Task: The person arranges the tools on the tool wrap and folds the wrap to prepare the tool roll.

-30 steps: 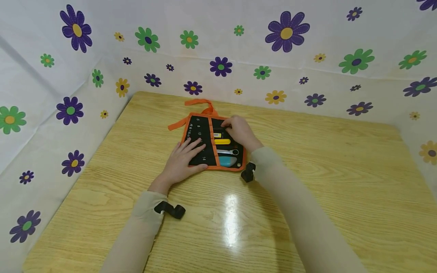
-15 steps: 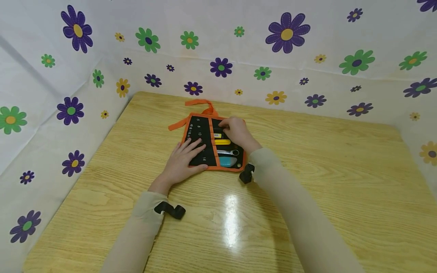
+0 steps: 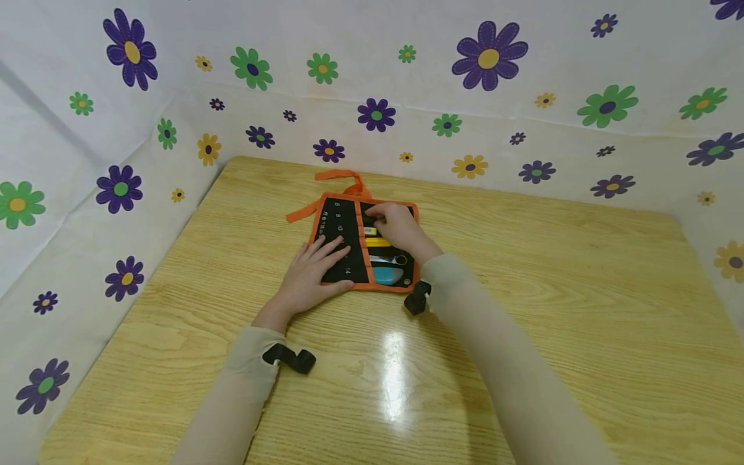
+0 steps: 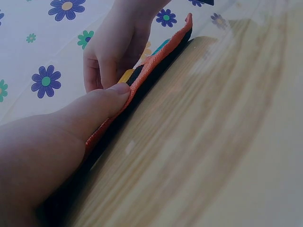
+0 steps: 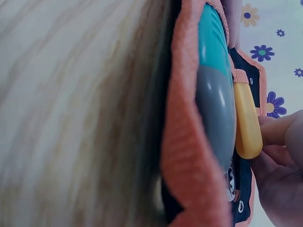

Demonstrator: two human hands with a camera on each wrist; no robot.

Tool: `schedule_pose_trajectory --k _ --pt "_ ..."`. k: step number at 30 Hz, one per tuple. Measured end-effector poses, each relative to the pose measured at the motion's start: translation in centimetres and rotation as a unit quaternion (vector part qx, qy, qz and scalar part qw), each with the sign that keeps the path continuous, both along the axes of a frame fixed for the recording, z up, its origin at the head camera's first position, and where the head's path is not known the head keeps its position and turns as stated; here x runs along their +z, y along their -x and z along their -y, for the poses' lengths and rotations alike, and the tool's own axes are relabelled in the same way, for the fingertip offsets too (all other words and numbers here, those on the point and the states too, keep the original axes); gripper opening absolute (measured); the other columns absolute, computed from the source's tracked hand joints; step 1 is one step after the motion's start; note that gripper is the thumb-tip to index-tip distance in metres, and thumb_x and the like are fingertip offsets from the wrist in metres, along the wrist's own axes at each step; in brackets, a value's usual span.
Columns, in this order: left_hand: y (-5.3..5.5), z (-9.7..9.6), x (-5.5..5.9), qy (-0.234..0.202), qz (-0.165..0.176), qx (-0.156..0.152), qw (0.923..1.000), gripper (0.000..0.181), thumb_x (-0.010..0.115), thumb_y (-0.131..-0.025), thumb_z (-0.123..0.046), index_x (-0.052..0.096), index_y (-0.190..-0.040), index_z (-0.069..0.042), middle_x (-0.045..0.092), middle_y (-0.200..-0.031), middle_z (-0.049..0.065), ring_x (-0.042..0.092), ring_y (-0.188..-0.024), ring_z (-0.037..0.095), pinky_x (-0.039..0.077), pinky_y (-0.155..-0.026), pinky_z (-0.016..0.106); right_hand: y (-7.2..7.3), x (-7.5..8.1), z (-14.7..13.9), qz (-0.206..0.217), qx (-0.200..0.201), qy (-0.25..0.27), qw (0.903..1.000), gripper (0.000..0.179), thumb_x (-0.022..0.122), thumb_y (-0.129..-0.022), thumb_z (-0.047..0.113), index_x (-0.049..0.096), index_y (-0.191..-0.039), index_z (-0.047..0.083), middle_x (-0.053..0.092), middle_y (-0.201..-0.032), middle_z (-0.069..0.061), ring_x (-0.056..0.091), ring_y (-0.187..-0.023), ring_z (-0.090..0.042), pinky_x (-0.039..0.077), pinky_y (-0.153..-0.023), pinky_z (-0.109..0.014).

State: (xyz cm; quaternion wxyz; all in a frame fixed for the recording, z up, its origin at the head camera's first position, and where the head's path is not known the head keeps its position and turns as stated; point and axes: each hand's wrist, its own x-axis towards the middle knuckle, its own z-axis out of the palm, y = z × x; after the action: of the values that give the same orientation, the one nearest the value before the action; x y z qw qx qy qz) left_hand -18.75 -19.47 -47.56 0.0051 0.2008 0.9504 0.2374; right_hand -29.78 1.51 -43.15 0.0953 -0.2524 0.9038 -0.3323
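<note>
A black tool pouch [image 3: 327,261] with orange edging lies unrolled. My left hand [image 3: 308,278] rests on its numbered left part, fingers spread; the left wrist view shows the thumb [image 4: 106,101] on the orange edge. My right hand [image 3: 401,226] is over the upper pockets, thumb and forefinger pinching what looks like a dark slim tool, mostly hidden by the fingers. Below these fingers, a yellow piece with a white label [image 3: 369,230], a yellow handle [image 3: 378,242], a ring spanner [image 3: 400,259] and a teal-and-grey handle [image 3: 386,276] stick out of pockets.
Orange tie straps [image 3: 334,174] trail from the pouch's far left corner onto the wooden table [image 3: 552,290]. A flower-printed cloth [image 3: 418,84] hangs behind and at the sides. Black wrist cameras [image 3: 418,297] sit on both sleeves.
My right hand has slid a little left toward the pocket edge, its fingertips covering more of the dark tool. The left hand and the pouch have stayed where they were.
</note>
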Motion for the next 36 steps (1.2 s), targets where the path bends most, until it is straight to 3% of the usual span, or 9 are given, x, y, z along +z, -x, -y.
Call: schedule_pose_trajectory --k 5,12,16,22,25,29,34,36 --pt "0.0 0.0 -0.1 0.001 -0.002 -0.001 1.0 0.072 0.056 -0.089 -0.059 0.037 -0.149 -0.024 0.022 -0.157 -0.003 0.008 -0.145 0.025 0.001 -0.115 0.05 0.0 -0.2 0.2 0.013 0.0 0.005 0.9999 0.037 0.041 -0.096 -0.005 0.059 -0.129 0.001 0.058 -0.129 -0.014 0.057 -0.112 -0.025 0.048 -0.088 -0.035" --pt "0.0 0.1 -0.2 0.001 0.001 0.001 1.0 0.072 0.056 -0.089 -0.059 0.037 -0.149 -0.024 0.021 -0.157 -0.003 0.007 -0.145 0.025 0.001 -0.115 0.05 -0.1 -0.2 0.3 0.067 0.001 0.016 0.9976 0.051 0.037 -0.09 -0.012 0.053 -0.135 0.004 0.051 -0.137 -0.012 0.051 -0.122 -0.026 0.044 -0.099 -0.037" --pt "0.0 0.1 -0.2 -0.002 -0.003 0.0 1.0 0.072 0.057 -0.088 -0.058 0.037 -0.149 -0.024 0.022 -0.157 -0.003 0.008 -0.145 0.025 0.001 -0.114 0.051 -0.3 -0.1 -0.1 0.07 0.017 0.01 0.9974 0.058 0.034 -0.086 -0.016 0.049 -0.139 0.004 0.047 -0.141 -0.011 0.048 -0.126 -0.027 0.042 -0.101 -0.038" --pt "0.0 0.1 -0.5 0.0 -0.008 0.0 1.0 0.072 0.057 -0.088 -0.058 0.037 -0.149 -0.023 0.022 -0.157 -0.003 0.009 -0.145 0.026 0.002 -0.114 0.051 -0.7 0.1 -1.0 0.032 0.033 -0.013 0.9989 0.047 0.04 -0.096 -0.006 0.047 -0.141 0.006 0.046 -0.142 -0.011 0.051 -0.116 -0.026 0.044 -0.089 -0.038" --pt "0.0 0.1 -0.5 0.0 -0.006 0.0 1.0 0.073 0.057 -0.088 -0.059 0.037 -0.149 -0.024 0.022 -0.157 -0.003 0.008 -0.145 0.025 0.002 -0.114 0.052 -1.4 0.2 -1.7 0.013 0.051 -0.02 0.9984 0.043 0.05 -0.099 0.01 0.046 -0.142 0.007 0.043 -0.145 -0.011 0.047 -0.121 -0.027 0.041 -0.097 -0.04" --pt "0.0 0.0 -0.4 0.0 -0.001 0.002 1.0 0.073 0.056 -0.088 -0.06 0.037 -0.149 -0.024 0.021 -0.157 -0.003 0.006 -0.145 0.025 0.001 -0.114 0.051 -2.8 0.6 -2.5 -0.028 0.093 -0.039 0.9945 0.049 0.059 -0.097 0.024 0.047 -0.141 0.006 0.042 -0.145 -0.013 0.035 -0.134 -0.031 0.027 -0.11 -0.048" --pt "-0.1 0.0 -0.2 0.002 0.0 0.002 1.0 0.072 0.056 -0.089 -0.059 0.037 -0.149 -0.024 0.021 -0.157 -0.003 0.007 -0.145 0.025 0.0 -0.114 0.051 -4.9 1.1 -3.1 -0.094 0.139 -0.064 0.9838 0.054 0.066 -0.091 0.033 0.054 -0.135 0.005 0.048 -0.137 -0.014 0.041 -0.128 -0.033 0.016 -0.113 -0.054" --pt "-0.1 0.0 -0.2 0.002 -0.001 0.002 1.0 0.073 0.056 -0.088 -0.059 0.037 -0.149 -0.024 0.021 -0.157 -0.003 0.007 -0.145 0.026 0.0 -0.114 0.051 -5.7 1.1 -3.3 -0.118 0.158 -0.078 0.9773 0.054 0.068 -0.089 0.035 0.056 -0.133 0.006 0.051 -0.133 -0.014 0.045 -0.123 -0.032 0.019 -0.112 -0.054"
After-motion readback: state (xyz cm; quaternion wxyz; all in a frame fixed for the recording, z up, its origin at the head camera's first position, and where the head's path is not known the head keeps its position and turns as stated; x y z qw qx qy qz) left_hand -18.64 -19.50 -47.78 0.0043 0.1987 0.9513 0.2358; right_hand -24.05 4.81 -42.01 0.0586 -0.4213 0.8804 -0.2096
